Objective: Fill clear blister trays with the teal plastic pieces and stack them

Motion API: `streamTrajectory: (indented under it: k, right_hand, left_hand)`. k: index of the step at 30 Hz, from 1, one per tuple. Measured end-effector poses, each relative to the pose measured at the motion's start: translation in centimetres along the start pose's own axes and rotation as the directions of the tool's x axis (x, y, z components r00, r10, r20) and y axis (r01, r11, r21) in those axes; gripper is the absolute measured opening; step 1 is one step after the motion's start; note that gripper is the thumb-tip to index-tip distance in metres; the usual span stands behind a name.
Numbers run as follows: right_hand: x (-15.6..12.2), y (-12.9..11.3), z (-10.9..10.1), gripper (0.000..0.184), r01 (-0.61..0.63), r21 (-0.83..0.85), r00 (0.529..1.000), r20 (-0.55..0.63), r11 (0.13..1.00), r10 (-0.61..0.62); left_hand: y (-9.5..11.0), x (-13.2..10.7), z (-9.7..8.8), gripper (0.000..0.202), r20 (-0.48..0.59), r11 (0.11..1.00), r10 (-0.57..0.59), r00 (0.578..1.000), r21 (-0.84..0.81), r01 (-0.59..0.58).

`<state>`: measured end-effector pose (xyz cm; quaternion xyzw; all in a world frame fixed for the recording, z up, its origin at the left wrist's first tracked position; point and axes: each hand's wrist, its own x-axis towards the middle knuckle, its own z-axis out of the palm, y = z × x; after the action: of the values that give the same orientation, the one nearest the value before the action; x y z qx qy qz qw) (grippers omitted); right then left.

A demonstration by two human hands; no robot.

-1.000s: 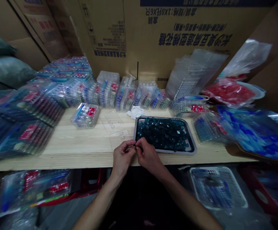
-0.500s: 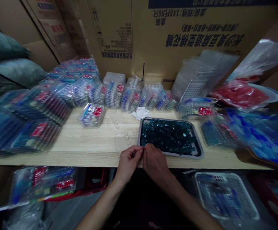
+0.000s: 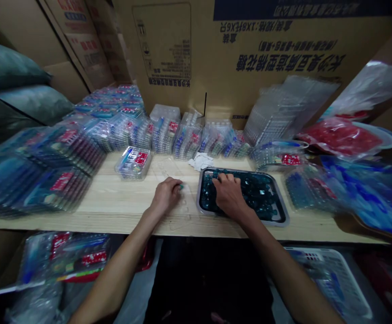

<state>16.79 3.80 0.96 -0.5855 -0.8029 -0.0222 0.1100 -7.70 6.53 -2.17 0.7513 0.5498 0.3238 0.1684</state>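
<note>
My left hand [image 3: 166,194] rests on the wooden tabletop [image 3: 115,207], its fingers curled round a small teal piece [image 3: 181,186] over a flat clear plastic sheet [image 3: 174,180]. My right hand [image 3: 227,194] lies palm down inside the metal tray [image 3: 281,215], fingers bent into the heap of teal pieces [image 3: 260,193]. What those fingers hold, if anything, is hidden. The two hands are apart, with the tray's left rim between them.
Clear packs with red labels [image 3: 133,162] stand in rows along the back and stack at the left [image 3: 47,175]. Bags of red [image 3: 341,135] and blue parts [image 3: 368,189] lie at the right. Cardboard boxes [image 3: 250,54] form the back wall. A white basket [image 3: 331,279] sits below the table.
The hands were pinched together at the tray's near left corner. Now they have parted: the left moved forward onto the tabletop, the right went into the tray.
</note>
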Motion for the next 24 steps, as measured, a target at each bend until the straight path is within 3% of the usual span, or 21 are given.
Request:
streamTrajectory:
  k: [4,9,15,19,24]
  right_hand:
    - [0.3,0.2,-0.2,0.026,-0.040,-0.010,0.998,0.049,0.999,0.041]
    - [0.1,1.2,-0.7,0.027,-0.087,0.029,0.993,0.076,0.996,0.084]
    - [0.4,1.3,-0.9,0.029,-0.120,0.066,0.981,0.162,0.991,0.108]
    - [0.5,1.2,-0.9,0.027,-0.178,0.169,0.979,0.127,0.969,0.157]
    - [0.7,2.3,0.0,0.027,-0.176,0.315,0.982,-0.002,0.933,0.187]
  left_hand:
    - [-0.1,0.1,0.6,0.030,0.145,0.981,0.116,0.983,0.139,-0.136]
    - [-1.1,0.0,0.3,0.027,0.081,0.987,0.089,0.993,0.124,-0.098]
    - [-1.4,-0.4,0.9,0.025,0.121,0.989,0.138,0.983,0.040,-0.143]
    - [-1.3,0.1,1.7,0.027,0.080,0.987,0.159,0.984,0.007,-0.160]
    - [-0.9,1.3,2.6,0.024,0.172,0.972,0.213,0.962,0.058,-0.226]
